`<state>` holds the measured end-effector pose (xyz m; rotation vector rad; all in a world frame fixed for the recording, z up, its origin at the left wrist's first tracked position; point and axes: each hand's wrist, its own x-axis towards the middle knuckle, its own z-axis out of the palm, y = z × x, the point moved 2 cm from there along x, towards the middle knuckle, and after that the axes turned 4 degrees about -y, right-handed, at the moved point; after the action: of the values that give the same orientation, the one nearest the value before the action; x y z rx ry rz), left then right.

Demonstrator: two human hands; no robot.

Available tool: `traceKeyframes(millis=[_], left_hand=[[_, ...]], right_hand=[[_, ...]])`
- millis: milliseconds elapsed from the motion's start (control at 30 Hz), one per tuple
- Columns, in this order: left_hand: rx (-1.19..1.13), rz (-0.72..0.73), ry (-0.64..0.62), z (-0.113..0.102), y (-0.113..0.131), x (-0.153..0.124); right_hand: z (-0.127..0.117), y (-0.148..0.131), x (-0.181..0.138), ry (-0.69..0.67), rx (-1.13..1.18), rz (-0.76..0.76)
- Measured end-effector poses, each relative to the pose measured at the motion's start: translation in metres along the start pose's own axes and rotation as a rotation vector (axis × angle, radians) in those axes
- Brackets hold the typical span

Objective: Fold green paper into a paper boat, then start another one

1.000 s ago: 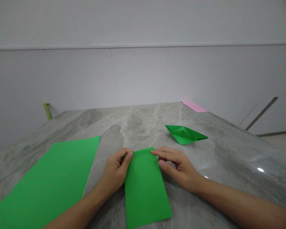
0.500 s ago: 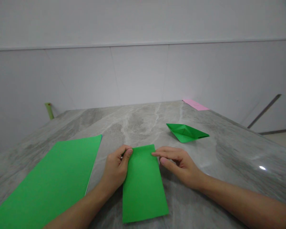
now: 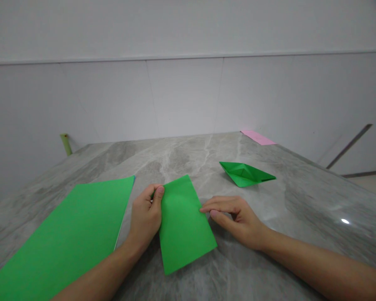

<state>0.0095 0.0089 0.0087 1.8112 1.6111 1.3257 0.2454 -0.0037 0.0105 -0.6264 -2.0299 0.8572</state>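
Note:
A rectangular piece of green paper (image 3: 184,225) is tilted in front of me, its top leaning left. My left hand (image 3: 147,211) pinches its upper left corner between thumb and fingers. At the right edge is my right hand (image 3: 232,213), its fingers stretched out and the fingertips at or very near the paper. Whether they press on it I cannot tell. Beyond my right hand lies a folded green paper boat (image 3: 246,174), pointed at both ends.
Large green paper sheets (image 3: 69,234) lie on the left of the grey marbled table (image 3: 188,154). A pink paper (image 3: 258,137) rests at the far right edge. Behind the table stands a white wall (image 3: 184,96), with a light green object (image 3: 65,144) at the far left.
The green paper has turned anticlockwise, its lower end swinging up and to the right. My left hand has moved slightly left and up with it; the right hand has barely moved.

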Motion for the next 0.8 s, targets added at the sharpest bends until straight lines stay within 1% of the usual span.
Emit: traceKeyframes(millis=[200,400,633,700,800], left_hand=[[0.004,-0.045,0.057,-0.003,-0.002,0.001],[0.025,-0.074,0.124,-0.007,-0.007,0.004],[0.032,-0.090,0.143,-0.008,-0.012,0.007],[0.034,-0.090,0.145,-0.008,-0.012,0.007],[0.043,-0.094,0.145,-0.008,-0.012,0.007]], right_hand=[[0.001,-0.002,0.001,-0.004,-0.016,-0.039],[0.002,0.001,-0.001,-0.020,0.003,-0.039],[0.000,-0.002,0.000,-0.024,0.014,-0.043],[-0.001,-0.001,-0.001,-0.008,0.026,-0.038],[-0.006,0.003,-0.003,0.058,0.034,-0.026]])
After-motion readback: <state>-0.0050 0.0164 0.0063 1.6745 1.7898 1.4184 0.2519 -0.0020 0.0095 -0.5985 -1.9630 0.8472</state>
